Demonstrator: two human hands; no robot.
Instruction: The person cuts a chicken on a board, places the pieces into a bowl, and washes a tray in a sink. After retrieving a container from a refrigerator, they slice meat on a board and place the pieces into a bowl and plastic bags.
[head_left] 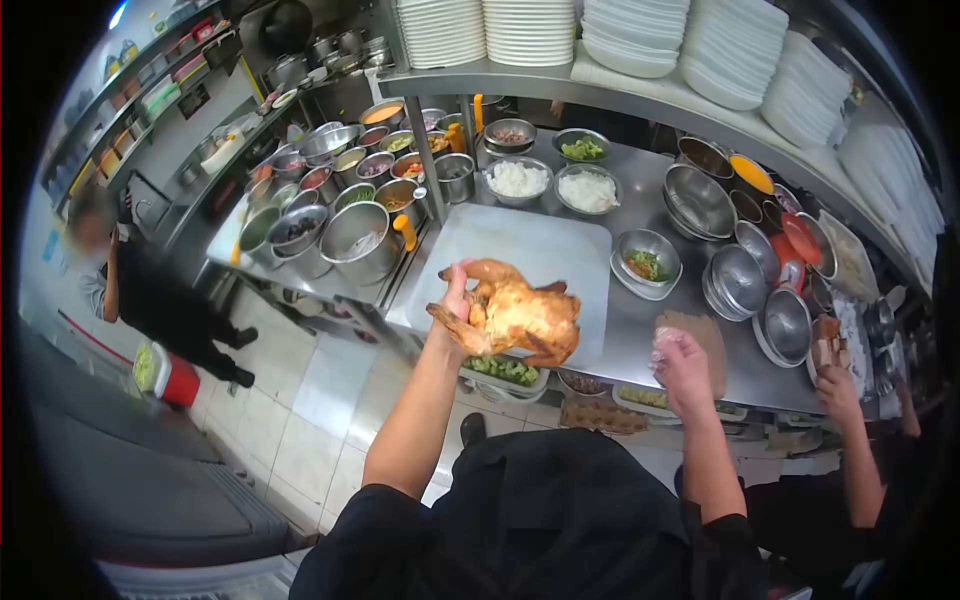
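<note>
A whole roast chicken (525, 312) with golden-brown skin rests on my left hand (456, 300), whose fingers are wrapped round its leg end. Beneath it lies a large white cutting board (560, 240), and the chicken is held over its front part. My right hand (686, 374) is raised over the counter's front edge with its fingers curled together. Something pale shows at its fingertips, too small to name. Behind that hand lies a flat brown sheet (712, 342). A steel bowl of chopped greens (647, 263) stands beyond it.
Bowls of white rice (517, 180) stand behind the board. Stacked steel bowls (738, 280) crowd the right side. A co-worker's hand (838, 392) holds a brown item there. Plates (630, 35) fill the overhead shelf. Ingredient pots (360, 240) stand left; another person (150, 270) stands farther left.
</note>
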